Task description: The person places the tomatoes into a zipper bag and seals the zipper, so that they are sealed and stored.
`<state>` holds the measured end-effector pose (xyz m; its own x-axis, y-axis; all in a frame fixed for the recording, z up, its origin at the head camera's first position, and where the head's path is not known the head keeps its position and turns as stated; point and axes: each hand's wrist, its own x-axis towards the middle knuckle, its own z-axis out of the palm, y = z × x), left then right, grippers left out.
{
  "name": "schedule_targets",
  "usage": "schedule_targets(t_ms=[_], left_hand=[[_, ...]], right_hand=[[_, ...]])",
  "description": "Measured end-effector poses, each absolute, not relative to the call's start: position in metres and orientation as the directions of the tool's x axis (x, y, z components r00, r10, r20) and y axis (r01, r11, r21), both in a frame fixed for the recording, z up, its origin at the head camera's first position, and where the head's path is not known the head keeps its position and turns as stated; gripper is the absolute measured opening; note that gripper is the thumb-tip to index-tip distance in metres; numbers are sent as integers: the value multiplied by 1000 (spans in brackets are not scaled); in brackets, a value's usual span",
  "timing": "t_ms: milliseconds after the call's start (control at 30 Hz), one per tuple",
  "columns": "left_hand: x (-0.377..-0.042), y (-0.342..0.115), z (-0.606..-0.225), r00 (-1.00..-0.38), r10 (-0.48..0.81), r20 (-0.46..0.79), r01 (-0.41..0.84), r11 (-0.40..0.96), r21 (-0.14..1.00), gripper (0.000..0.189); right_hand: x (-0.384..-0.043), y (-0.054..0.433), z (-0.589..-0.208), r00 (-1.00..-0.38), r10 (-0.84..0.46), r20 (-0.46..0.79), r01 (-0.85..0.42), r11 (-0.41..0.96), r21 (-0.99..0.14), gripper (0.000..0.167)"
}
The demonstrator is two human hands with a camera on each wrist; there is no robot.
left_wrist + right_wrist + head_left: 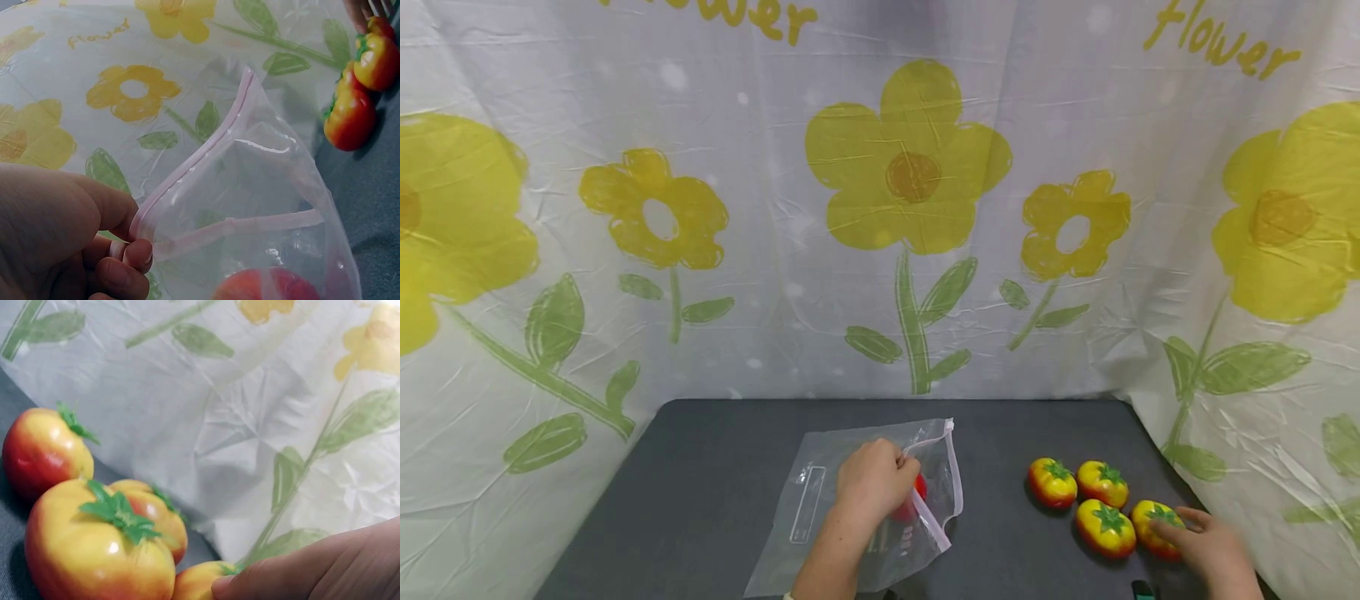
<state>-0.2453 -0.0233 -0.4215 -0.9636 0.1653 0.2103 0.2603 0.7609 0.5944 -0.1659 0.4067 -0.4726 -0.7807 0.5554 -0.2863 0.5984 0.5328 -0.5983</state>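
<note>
My left hand point(872, 479) pinches the edge of a clear zip bag point(820, 442) by its pinkish zip strip, and the mouth of the bag gapes toward the right. Inside the bag lies a round red thing point(265, 284), mostly hidden by the hand and the plastic. At the right of the table, my right hand point(1213, 550) holds a red-and-yellow toy tomato point(1152, 523) with a green leafy top, thumb on the near side and fingers behind. That tomato sits beside several like it point(1105, 529); the right wrist view shows the thumb against its skin.
The dark table point(715, 467) stands against a white curtain point(760, 333) printed with yellow flowers. Near the front edge by the right hand lies a small dark and green object point(1142, 590). The curtain hangs close to the table's right edge.
</note>
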Motion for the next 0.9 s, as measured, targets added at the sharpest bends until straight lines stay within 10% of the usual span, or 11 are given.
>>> schedule_targets(t_ms=[900], left_hand=[[-245, -24, -422, -963, 166, 211, 262, 762, 593, 44]], right_hand=[[-167, 401, -458, -805, 554, -212, 536, 527, -660, 83]])
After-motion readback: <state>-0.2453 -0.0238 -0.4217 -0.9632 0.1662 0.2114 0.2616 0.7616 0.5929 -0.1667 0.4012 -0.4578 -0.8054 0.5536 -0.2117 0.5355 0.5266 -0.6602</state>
